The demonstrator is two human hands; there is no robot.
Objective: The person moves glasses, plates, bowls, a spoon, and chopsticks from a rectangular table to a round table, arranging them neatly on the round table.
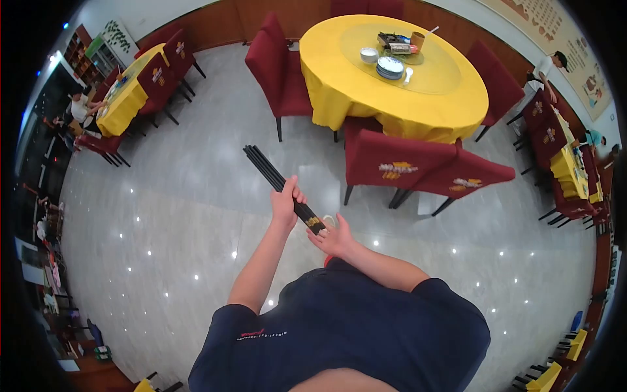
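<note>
A bundle of long black chopsticks [264, 167] slants in front of my body, its far tips pointing up and left. My left hand [285, 201] is closed around the bundle near its middle. My right hand [334, 238] is at the near end, where the chopsticks carry gold markings. Its fingers touch the ends from below, and the thumb stands apart. A thin pale loop [329, 221] shows beside the right fingers; I cannot make out what it is.
Ahead is a round table with a yellow cloth [392, 104], holding stacked plates [390, 67], a bowl [368, 55] and a spoon [408, 76]. Red chairs [398, 163] surround it. More yellow tables [124, 104] and people [545, 68] are at both sides. The floor [189, 215] is shiny tile.
</note>
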